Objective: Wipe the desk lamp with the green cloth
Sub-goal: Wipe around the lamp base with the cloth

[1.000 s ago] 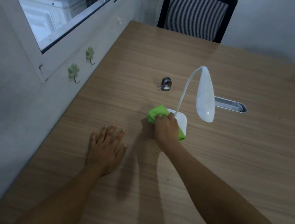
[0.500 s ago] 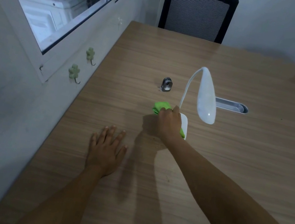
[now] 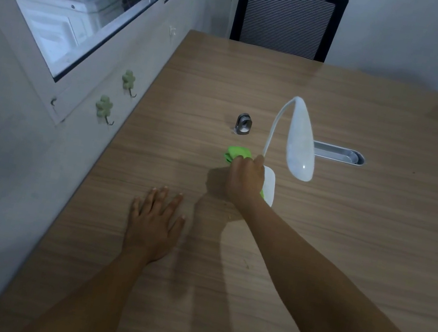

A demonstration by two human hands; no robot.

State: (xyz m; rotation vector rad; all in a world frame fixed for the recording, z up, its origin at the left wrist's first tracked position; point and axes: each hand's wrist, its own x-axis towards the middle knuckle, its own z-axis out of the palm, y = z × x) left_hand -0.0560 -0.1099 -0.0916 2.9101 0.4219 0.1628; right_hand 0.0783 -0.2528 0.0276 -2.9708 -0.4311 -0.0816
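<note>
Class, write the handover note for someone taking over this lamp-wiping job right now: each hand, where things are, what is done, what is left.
Left hand: flat and empty on the wooden desk.
Right hand: closed on the bright green cloth, pressing it on the base of the white gooseneck desk lamp.
Done: base wipe under way.
Left: the neck and head look untouched.

- A bright green cloth (image 3: pixel 237 153) is seen.
- The desk lamp (image 3: pixel 301 142) is coloured white.
- The table (image 3: pixel 346 232) is patterned in light wood grain.
- The chair (image 3: pixel 287 20) is striped grey, framed black.
</note>
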